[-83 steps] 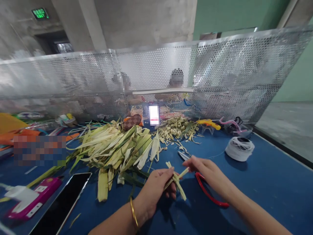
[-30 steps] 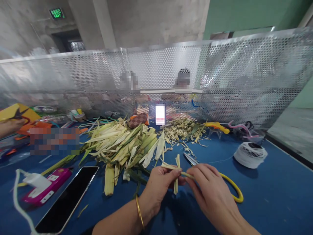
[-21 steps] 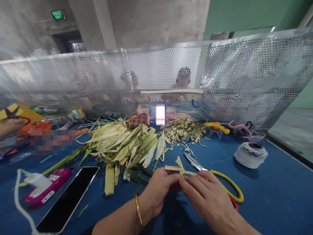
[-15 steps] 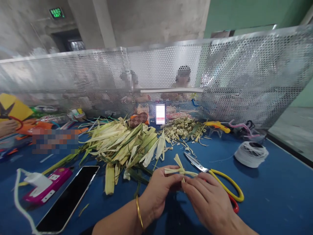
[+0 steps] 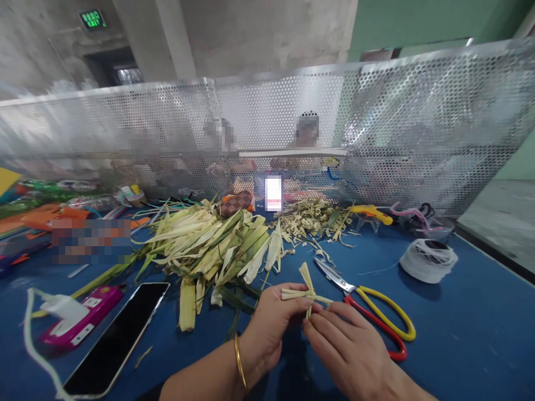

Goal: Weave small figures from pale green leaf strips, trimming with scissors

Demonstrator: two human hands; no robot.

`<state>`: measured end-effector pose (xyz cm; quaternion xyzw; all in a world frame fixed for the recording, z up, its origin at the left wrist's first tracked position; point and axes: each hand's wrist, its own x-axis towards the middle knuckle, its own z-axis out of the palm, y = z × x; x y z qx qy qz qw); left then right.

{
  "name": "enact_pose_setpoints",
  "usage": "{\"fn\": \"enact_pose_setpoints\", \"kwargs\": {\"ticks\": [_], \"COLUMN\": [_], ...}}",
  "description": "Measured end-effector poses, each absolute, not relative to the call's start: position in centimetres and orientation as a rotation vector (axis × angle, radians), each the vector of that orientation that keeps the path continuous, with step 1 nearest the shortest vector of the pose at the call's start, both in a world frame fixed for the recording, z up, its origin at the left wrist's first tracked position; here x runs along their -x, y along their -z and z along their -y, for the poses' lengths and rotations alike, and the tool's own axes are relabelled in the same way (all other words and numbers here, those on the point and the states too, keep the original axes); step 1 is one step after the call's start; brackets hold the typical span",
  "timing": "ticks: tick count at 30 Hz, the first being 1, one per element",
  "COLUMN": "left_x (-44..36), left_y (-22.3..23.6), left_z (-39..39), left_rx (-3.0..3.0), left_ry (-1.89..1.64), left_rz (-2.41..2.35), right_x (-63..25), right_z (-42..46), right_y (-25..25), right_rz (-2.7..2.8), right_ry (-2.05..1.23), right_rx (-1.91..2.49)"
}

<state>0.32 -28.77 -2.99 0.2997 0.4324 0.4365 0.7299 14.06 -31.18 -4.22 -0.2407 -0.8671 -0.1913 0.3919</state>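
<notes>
A small cross of pale folded corn husk strips (image 5: pixel 308 293) is between my two hands, low in the middle of the view. My left hand (image 5: pixel 273 312), with a gold bangle on the wrist, pinches the cross near its knot from the left. My right hand (image 5: pixel 349 348) closes on the strips at the right and lower side; its fingertips are partly hidden. Just beyond my right hand lie scissors (image 5: pixel 351 288) with one yellow and one red handle. A large heap of corn husks (image 5: pixel 209 239) spreads beyond my left hand.
Husk scraps (image 5: pixel 315 220) lie at the back beside a lit phone screen (image 5: pixel 273 193). On the right stands a ball of white string (image 5: pixel 428 260). A dark phone (image 5: pixel 119 340) and a magenta power strip (image 5: pixel 83 320) are at left. A perforated metal screen (image 5: pixel 276 111) closes off the back.
My right hand has shifted slightly left and down, uncovering more of the red scissor handle. Another person's hand at the far left has left the view.
</notes>
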Motion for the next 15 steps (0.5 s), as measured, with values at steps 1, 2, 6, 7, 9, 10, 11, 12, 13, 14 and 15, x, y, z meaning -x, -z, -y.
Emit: {"fn": "enact_pose_setpoints", "kwargs": {"ticks": [1, 2, 6, 7, 9, 10, 11, 12, 13, 14, 15], "left_x": [-0.2, -0.1, 0.1, 0.2, 0.2, 0.2, 0.2, 0.1, 0.0, 0.0, -0.1], "left_y": [2.9, 2.7, 2.0, 2.0, 2.2, 2.5, 2.7, 3.0, 3.3, 3.5, 3.7], "left_z": [28.6, 28.5, 28.2, 28.2, 28.2, 28.2, 28.3, 28.3, 28.3, 28.3, 28.4], "left_rx": [-0.663, -0.673, -0.744, -0.764, -0.813, -0.851, -0.9, -0.957, -1.017, -1.075, -1.128], "left_ry": [-0.956, -0.951, -0.908, -0.883, -0.82, -0.782, -0.746, -0.722, -0.709, -0.703, -0.703], "left_rz": [-0.956, -0.954, -0.94, -0.946, -0.96, -0.963, -0.964, -0.967, -0.978, -0.994, -1.011], "right_x": [-14.2, -14.4, -15.6, -15.8, -15.9, -15.8, -15.7, -15.5, -15.3, -15.2, -15.1], "right_z": [31.2, 31.1, 30.3, 29.9, 29.3, 29.0, 28.9, 28.8, 28.9, 28.9, 29.0], "right_y": [4.1, 4.0, 4.0, 4.1, 4.1, 4.1, 4.0, 3.9, 3.8, 3.7, 3.7], "right_rz": [2.199, 2.179, 1.81, 1.676, 1.479, 1.423, 1.386, 1.365, 1.35, 1.339, 1.332], "right_ry": [0.408, 0.311, -0.184, -0.358, -0.753, -0.931, -1.07, -1.167, -1.225, -1.25, -1.253], "right_rx": [0.629, 0.666, 1.121, 1.235, 1.329, 1.314, 1.284, 1.26, 1.245, 1.239, 1.239]}}
